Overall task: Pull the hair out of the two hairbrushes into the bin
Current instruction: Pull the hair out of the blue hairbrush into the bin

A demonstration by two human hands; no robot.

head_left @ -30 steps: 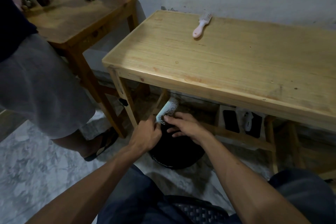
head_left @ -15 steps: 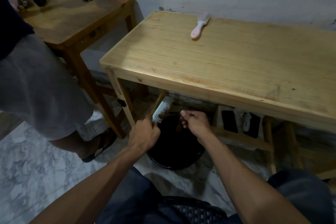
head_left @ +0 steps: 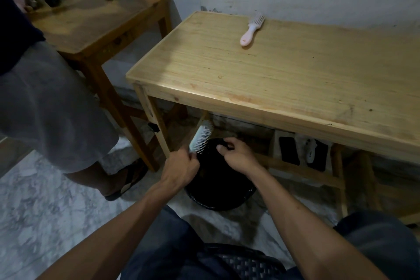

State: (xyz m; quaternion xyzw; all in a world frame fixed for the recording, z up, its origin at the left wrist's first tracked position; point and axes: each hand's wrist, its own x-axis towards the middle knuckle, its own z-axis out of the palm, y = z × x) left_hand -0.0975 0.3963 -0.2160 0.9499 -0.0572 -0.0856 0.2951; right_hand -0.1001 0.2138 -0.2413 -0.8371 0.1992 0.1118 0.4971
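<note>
My left hand (head_left: 181, 169) grips the handle of a pale blue hairbrush (head_left: 201, 137), bristles facing right, above the left rim of a black bin (head_left: 223, 198) on the floor under the table. Over the bin, my right hand (head_left: 236, 155) pinches a small dark tuft of hair (head_left: 223, 142) between thumb and fingers, a short gap right of the bristles. A second, pink-handled hairbrush (head_left: 251, 30) lies on the light wooden table (head_left: 284, 79) near its far edge.
A person in grey shorts (head_left: 52, 109) and a sandal stands close on the left. A darker wooden table (head_left: 95, 27) with boxes is behind them. A table leg (head_left: 156, 125) stands just left of the bin. Dark items sit on the shelf under the table.
My right hand pulled away from the bristles to the right with hair pinched in it. The left hand tilted the brush slightly upward. The view shifted a little.
</note>
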